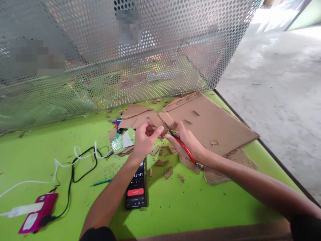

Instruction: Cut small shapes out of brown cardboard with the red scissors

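My left hand [147,137] pinches a small piece of brown cardboard [167,119] by its near left side. Closed round a pair of red-handled scissors [185,149], my right hand [187,140] is just to the right of it. The dark blades reach up and left across the cardboard piece; whether they are cutting into it I cannot tell. Small cardboard scraps [168,172] lie scattered below both hands. Behind them a large flat cardboard sheet [215,124] rests on the green table [175,207].
A perforated metal screen [150,60] stands along the table's back. A phone [136,190] with a lit display lies near my left forearm. Leftward are a green pencil [101,182], white and black cables [72,167] and a magenta power strip [41,212]. Clear tape [117,143] lies beside my left hand.
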Demonstrator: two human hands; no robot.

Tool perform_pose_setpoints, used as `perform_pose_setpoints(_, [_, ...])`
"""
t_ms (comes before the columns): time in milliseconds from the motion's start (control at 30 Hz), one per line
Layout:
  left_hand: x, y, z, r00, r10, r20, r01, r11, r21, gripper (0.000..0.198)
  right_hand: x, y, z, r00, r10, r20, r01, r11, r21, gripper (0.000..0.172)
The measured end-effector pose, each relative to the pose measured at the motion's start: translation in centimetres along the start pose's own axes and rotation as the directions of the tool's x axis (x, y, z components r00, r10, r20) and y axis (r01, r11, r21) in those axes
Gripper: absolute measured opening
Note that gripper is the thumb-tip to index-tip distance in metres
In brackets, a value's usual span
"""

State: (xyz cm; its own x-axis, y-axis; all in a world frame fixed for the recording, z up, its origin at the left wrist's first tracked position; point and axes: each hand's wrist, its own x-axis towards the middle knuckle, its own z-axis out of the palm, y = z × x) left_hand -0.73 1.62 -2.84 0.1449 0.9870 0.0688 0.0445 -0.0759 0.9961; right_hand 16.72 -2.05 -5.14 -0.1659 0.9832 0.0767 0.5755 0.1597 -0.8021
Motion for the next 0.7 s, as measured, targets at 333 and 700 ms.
perform_pose_setpoints(333, [-0.3, 0.4, 0.1, 1.0, 0.005, 0.02, -0.006, 1.0, 0.026, 0.029, 0.0, 0.2, -0.8, 0.991, -0.124, 0.05, 0.126, 0.991, -0.046, 0.093])
perform_pose_setpoints(700, [-0.2, 0.8, -0.4, 0.999, 0.038, 0.0, -0.038, 0.997, 0.069, 0.031, 0.5, 0.5, -1.3, 0.999, -0.034, 0.022, 0.028, 0.975, 0.22, 0.106])
